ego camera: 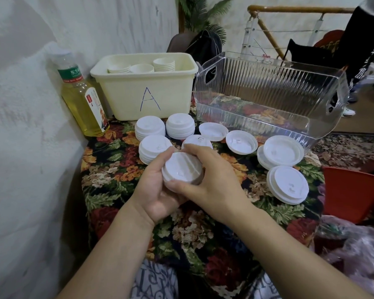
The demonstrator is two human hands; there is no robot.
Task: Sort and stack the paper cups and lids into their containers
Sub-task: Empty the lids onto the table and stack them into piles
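I had both hands wrapped around a small stack of lids (183,168) near the middle of the table. My left hand (158,190) cupped it from underneath at seven o'clock, fingers curled up round the rim; my right hand (205,175) pinched it from four o'clock, thumb low on the near edge and fingers over the far edge.

To do this step well, I judged the lids needed squaring up first: rims concentric, domes all facing the same way, pressed lightly so they nested without buckling. Then the whole stack should go into the clear bin (268,91) at one o'clock, which looked empty, lowered flat rather than dropped so it would not fan out.

The lids were thin white plastic, round, with a raised centre disc and a small sip tab, smooth and faintly glossy. Three tidy stacks (151,128) sat at twelve o'clock of my hands, and loose lids (241,140) lay upside down at two o'clock, showing hollow undersides. More lids (287,184) overlapped at three o'clock.

The cream tub (145,87) marked A, opaque and matte, sat at eleven o'clock with nested paper cups (163,64) ribbed at their rolled rims. The clear bin had fluted walls and cut-out handles. The tablecloth (108,169) was a nubby floral weave.
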